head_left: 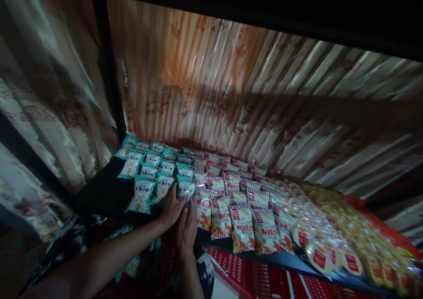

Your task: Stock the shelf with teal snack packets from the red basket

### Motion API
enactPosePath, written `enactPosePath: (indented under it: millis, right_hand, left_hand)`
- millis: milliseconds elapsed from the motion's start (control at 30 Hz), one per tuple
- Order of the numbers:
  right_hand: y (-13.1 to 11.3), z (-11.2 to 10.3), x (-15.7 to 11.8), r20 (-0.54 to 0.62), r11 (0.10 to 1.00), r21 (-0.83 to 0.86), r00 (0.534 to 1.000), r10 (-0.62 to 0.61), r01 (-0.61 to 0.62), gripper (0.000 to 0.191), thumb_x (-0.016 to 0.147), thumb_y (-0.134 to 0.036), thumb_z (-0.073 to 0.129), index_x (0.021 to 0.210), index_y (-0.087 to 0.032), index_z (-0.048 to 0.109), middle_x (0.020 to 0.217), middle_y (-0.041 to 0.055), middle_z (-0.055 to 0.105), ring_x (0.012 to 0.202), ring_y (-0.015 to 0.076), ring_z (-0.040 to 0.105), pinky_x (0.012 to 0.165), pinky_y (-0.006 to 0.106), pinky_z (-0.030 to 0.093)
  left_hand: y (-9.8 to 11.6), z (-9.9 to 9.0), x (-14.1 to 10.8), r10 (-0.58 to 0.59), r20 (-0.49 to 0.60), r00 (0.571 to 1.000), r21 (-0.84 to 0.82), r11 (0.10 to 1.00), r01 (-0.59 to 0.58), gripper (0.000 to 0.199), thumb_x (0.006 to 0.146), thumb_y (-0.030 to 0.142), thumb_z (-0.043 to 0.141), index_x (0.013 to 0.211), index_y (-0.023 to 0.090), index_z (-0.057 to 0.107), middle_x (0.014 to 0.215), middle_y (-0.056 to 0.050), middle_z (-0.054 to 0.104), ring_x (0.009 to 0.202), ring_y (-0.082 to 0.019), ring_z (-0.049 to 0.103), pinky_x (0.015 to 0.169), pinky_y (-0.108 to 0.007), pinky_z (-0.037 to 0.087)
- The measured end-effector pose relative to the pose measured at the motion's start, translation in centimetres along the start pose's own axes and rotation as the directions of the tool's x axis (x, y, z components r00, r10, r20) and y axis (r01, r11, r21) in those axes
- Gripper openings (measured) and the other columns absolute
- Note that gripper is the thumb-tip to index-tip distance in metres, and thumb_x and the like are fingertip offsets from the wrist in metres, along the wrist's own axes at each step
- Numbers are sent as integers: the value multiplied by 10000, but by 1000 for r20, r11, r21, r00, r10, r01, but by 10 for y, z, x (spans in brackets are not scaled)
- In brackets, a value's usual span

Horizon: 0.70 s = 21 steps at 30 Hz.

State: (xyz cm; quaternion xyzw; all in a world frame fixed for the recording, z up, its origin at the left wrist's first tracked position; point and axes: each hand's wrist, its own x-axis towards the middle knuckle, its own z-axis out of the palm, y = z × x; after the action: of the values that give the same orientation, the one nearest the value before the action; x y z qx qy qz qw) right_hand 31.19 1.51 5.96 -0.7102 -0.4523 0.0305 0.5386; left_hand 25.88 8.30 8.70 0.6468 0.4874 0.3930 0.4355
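Observation:
Teal-and-white snack bags [142, 195] stand in several rows on the left part of a dark shelf. At the front right of these rows, a teal-edged snack bag [186, 188] sits between my two hands. My left hand [172, 210] is at its left side, fingers pointing up along it and thumb across its lower front. My right hand [188, 223] holds its lower right side, fingers close together. The bag's bottom is hidden behind my thumbs and fingers. Cream-and-red snack bags [243, 227] with striped edges stand right beside my right hand.
Farther right on the shelf [105, 186] lie round white packs with red labels [319, 257] and yellow packs [373, 266]. Printed plastic sheeting [211, 83] hangs behind, beside a dark post [110, 69]. Below are red plastic baskets [261, 274] and loose teal bags [134, 263].

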Motion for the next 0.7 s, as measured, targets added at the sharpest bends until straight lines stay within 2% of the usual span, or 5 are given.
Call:
enactPosePath:
  millis: [100, 200, 367, 533, 700]
  right_hand:
    - [4, 1, 2, 13, 1000, -7, 1000, 10, -10, 550, 919, -439, 282, 1308, -88, 449, 1366, 199, 445, 1292, 262, 390, 1011, 471, 364]
    - [8, 4, 4, 14, 1000, 4, 1000, 19, -19, 543, 920, -440, 289, 1306, -96, 455, 1342, 193, 475, 1260, 262, 434, 992, 458, 388]
    - [14, 11, 2, -49, 1000, -16, 999, 7, -8, 513, 918, -453, 323, 1291, -139, 484, 1319, 169, 507, 1236, 275, 461, 948, 457, 428]
    - [23, 19, -6, -99, 997, -69, 994, -52, 45, 482, 929, -427, 323, 1295, -155, 481, 1359, 169, 465, 1268, 290, 425, 934, 476, 438]
    - [31, 23, -9, -53, 994, -79, 995, -84, 80, 473, 933, -411, 326, 1319, -168, 454, 1360, 164, 467, 1245, 284, 457, 929, 473, 448]
  left_hand:
    - [3, 3, 1, -35, 33, 999, -23, 999, 35, 662, 808, 422, 463, 1383, 130, 310, 1467, -160, 326, 1365, -238, 283, 1125, -412, 218]
    - [6, 5, 2, -82, 63, 995, -16, 996, 83, 665, 819, 413, 436, 1385, 94, 296, 1456, -185, 334, 1360, -232, 294, 1116, -396, 241]
    - [4, 4, 7, -79, -7, 997, 14, 997, 79, 616, 802, 418, 468, 1342, 140, 369, 1399, -161, 436, 1338, -235, 341, 1093, -405, 280]
    - [5, 4, 8, -117, 9, 993, 14, 993, 117, 646, 801, 411, 441, 1361, 104, 343, 1423, -178, 396, 1342, -238, 333, 1101, -387, 271]
    - [7, 6, 7, -142, 52, 989, 2, 990, 142, 664, 807, 421, 418, 1375, 90, 325, 1427, -178, 389, 1329, -234, 356, 1101, -370, 282]
